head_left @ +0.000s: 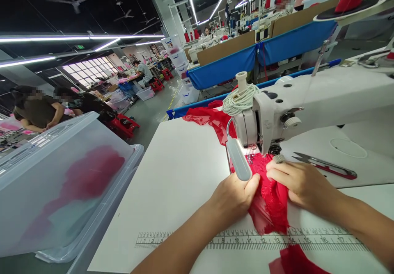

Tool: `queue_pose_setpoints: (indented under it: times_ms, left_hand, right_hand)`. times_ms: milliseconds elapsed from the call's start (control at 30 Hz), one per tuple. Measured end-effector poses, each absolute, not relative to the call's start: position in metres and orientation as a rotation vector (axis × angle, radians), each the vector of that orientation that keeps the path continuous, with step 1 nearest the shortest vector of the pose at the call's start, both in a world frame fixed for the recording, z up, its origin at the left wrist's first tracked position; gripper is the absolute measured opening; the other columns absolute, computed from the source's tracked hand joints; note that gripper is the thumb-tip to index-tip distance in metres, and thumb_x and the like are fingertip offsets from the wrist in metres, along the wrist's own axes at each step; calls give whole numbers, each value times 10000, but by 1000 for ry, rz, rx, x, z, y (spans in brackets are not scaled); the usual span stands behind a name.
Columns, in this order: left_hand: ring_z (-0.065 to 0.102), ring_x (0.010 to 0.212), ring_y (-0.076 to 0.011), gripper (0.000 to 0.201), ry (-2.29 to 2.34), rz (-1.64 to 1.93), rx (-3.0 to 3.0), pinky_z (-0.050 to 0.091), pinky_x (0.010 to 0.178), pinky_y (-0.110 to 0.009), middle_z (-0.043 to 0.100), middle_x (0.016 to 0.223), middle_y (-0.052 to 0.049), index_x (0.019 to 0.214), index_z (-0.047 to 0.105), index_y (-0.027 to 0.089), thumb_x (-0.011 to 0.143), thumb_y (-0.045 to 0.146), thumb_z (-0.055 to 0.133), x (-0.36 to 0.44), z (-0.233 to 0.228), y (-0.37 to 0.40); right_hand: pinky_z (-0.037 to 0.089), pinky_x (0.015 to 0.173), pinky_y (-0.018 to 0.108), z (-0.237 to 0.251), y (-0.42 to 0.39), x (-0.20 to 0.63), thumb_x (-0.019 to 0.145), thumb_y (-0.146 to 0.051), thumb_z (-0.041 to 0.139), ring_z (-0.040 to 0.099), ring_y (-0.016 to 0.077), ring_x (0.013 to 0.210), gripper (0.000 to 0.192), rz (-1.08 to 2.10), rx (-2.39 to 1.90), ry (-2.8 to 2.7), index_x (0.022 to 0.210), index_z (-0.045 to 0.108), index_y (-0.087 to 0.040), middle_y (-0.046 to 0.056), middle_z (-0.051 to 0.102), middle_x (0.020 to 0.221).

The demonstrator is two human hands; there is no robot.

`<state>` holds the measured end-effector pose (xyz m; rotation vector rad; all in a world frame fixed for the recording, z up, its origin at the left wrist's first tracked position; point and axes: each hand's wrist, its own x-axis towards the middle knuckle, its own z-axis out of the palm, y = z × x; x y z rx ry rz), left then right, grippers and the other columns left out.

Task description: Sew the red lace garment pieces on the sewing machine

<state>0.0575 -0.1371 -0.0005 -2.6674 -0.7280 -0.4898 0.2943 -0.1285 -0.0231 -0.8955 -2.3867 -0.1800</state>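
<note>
Red lace fabric lies under the needle of a white sewing machine and hangs toward me over the table. My left hand grips its left edge, thumb on top, fingers partly hidden below a grey lamp. On the other side, my right hand pinches the lace close to the presser foot. More sheer red fabric is bunched behind the machine head. Thread snips with a red handle rest on the machine bed, right of my right hand.
A printed ruler scale runs along the table front, with a red fabric piece below it. Clear plastic bins stand at the left. Blue cloth troughs and other machines lie beyond. Several people work farther off.
</note>
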Motion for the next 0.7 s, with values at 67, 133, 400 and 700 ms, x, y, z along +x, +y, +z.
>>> queue_pose_setpoints:
  times_ms: [67,133,400,700]
  left_hand:
    - [484,559,-150,292,-739,-480,-2673,390,459,-261,540,731,-39,987,625,93,970,21,342,58,0,-139]
    - [523,591,-158,280,-766,-443,-2694,423,471,-265,596,814,-82,1036,635,86,986,54,361,58,0,-142]
    - [616,736,-219,401,-758,-330,-2761,496,521,-308,668,1080,-246,1277,578,-4,910,84,441,52,-10,-146]
    - [591,703,-208,393,-778,-303,-2744,487,513,-310,685,1055,-223,1225,614,25,907,47,383,53,-11,-146]
  right_hand:
    - [372,540,277,-22,-129,293,638,47,423,585,165,669,400,-205,-895,-2370,871,612,-217,39,702,864]
    - [366,522,275,-22,-129,292,681,44,406,564,161,642,366,-236,-877,-2341,847,605,-213,41,692,825]
    - [408,612,298,-37,-131,288,682,63,401,597,192,744,383,-229,-914,-2222,833,616,-217,52,690,874]
    - [434,638,301,-26,-130,297,632,40,428,599,200,758,453,-158,-909,-2343,921,652,-227,40,687,878]
